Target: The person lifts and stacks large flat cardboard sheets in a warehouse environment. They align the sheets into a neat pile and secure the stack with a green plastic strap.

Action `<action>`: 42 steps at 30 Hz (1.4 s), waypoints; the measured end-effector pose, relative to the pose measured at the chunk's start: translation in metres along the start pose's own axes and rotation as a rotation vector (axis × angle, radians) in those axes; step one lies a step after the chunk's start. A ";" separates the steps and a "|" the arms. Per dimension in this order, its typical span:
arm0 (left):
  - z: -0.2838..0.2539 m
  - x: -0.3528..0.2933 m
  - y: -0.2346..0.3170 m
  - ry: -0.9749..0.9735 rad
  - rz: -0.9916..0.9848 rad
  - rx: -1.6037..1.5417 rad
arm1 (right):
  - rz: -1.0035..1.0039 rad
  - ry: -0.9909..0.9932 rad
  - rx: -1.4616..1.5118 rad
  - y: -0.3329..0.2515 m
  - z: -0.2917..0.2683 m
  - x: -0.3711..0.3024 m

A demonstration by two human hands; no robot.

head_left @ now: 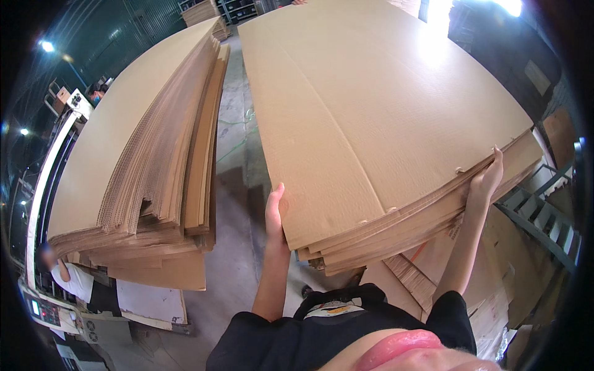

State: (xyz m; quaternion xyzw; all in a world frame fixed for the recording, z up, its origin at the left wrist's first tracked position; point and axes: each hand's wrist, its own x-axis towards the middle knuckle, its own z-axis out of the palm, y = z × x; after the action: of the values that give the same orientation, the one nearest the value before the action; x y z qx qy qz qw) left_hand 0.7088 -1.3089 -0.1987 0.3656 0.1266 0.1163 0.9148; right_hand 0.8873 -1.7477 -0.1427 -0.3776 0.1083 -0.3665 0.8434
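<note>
A large brown cardboard sheet [371, 111] lies in front of me, on top of a stack of cardboard sheets [346, 256] whose near edges fan out unevenly. Around its near left edge my left hand [276, 213] is closed, thumb up on the side and the other fingers hidden underneath. My right hand [487, 178] grips the near edge toward the right corner, with fingertips showing at the rim. Whether I hold just the top sheet or several together, I cannot tell. At the sheet's far edge, part of another person's hand [299, 2] shows.
A tall stack of cardboard [154, 148] stands on the left, beyond a strip of grey floor [216, 303]. Past it are a person in a white shirt [77, 281] and a machine control panel [46, 312]. Metal steps [544, 216] and flattened cardboard [489, 266] are at right.
</note>
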 end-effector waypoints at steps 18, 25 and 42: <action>-0.134 0.067 0.127 -0.060 0.032 0.077 | 0.015 -0.121 0.157 0.010 0.060 -0.212; -0.195 0.145 0.159 -0.168 -0.141 0.042 | 0.076 -0.119 0.150 0.024 0.028 -0.223; -0.210 0.128 0.137 -0.249 -0.194 -0.069 | 0.586 -0.181 0.090 0.007 -0.001 -0.093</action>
State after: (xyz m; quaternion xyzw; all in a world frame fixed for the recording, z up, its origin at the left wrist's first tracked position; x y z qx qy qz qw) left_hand 0.7466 -1.0390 -0.2688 0.3314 0.0428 -0.0148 0.9424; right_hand 0.8242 -1.6801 -0.1570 -0.3237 0.1204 -0.0770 0.9353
